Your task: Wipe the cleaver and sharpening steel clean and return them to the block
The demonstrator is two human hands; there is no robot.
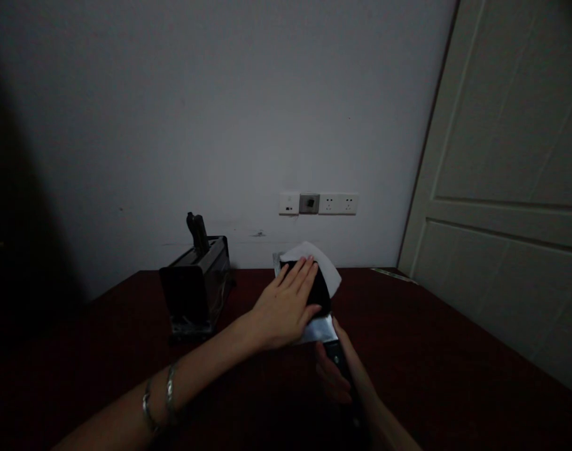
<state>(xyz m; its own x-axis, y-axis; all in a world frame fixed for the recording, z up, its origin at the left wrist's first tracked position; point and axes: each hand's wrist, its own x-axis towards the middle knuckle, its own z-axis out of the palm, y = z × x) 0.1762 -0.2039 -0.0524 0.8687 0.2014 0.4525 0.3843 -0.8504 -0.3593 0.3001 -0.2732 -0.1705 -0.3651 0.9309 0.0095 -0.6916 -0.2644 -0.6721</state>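
In the head view a cleaver [317, 330] is raised above the dark red table, its wide blade angled away from me. My right hand [344, 369] is wrapped round its black handle [336, 354]. A cloth, black on one part [319, 294] and white on another [330, 269], covers most of the blade. My left hand [290, 300] lies flat on the cloth with fingers stretched out, pressing it against the blade. The thumb rests near the cloth's lower edge. Two silver bangles circle the left wrist. Much of the blade is hidden under hand and cloth.
A black knife block [196, 282] with black handles sticking out stands on the table [267, 388] at the left. Behind is a pale wall with a row of sockets [318, 203]. A white panelled door [506, 219] borders the right side. Lighting is dim.
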